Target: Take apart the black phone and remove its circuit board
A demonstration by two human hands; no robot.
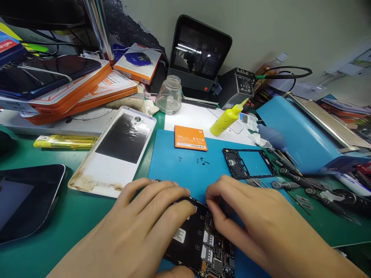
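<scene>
An opened phone (199, 235) lies on the blue mat, its black inner plate, circuit board and card slots exposed. My left hand (145, 224) holds it across the left side, fingers over the far edge and thumb along the near edge. Thumb and index finger of my right hand (246, 216) come together at the phone's far right corner by the board; what they pinch is hidden. Beyond the hands lie an orange battery (190, 138), small dark screws (203, 161) in loose groups and a black phone mid-frame (240, 164).
A white phone back cover (116, 170) and a dark phone screen (29, 200) lie left. A yellow squeeze bottle (227, 119), a glass jar (169, 96) and a smart display (199, 50) stand at the back. Several screwdrivers (290, 175) crowd the right. Orange-white boxes (87, 92) are stacked far left.
</scene>
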